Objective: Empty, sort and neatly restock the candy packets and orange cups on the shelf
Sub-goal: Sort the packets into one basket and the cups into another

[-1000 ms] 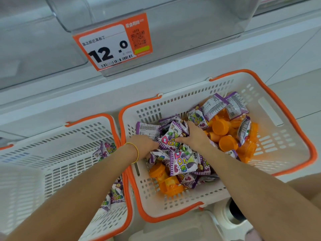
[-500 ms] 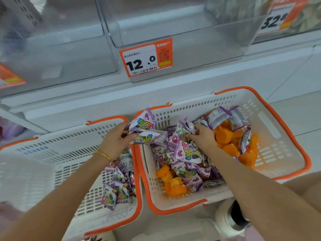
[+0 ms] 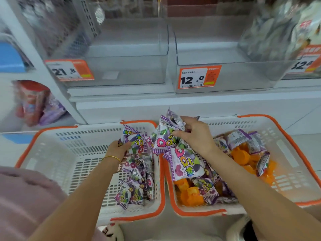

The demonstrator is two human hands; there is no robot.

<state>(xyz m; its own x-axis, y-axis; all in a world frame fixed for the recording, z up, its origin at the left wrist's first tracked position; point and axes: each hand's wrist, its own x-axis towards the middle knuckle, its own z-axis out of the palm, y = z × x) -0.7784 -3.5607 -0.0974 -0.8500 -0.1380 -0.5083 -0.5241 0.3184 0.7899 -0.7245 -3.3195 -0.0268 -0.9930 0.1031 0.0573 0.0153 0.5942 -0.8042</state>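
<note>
Both hands full of candy
My left hand (image 3: pixel 119 149) and right hand (image 3: pixel 193 135) each curl round candy packets (image 3: pixel 163 141) (purple wrappers) above the left rim of the right basket (image 3: pixel 271 117); orange cups (image 3: pixel 243 156) lie inside it, more packets in the left basket (image 3: pixel 52 130) beside it.

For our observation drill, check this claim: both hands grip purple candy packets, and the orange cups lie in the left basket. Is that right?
Not quite. The head view shows the orange cups in the right basket, among candy packets; the left basket holds only packets. The left hand and right hand do grip packets.
</note>
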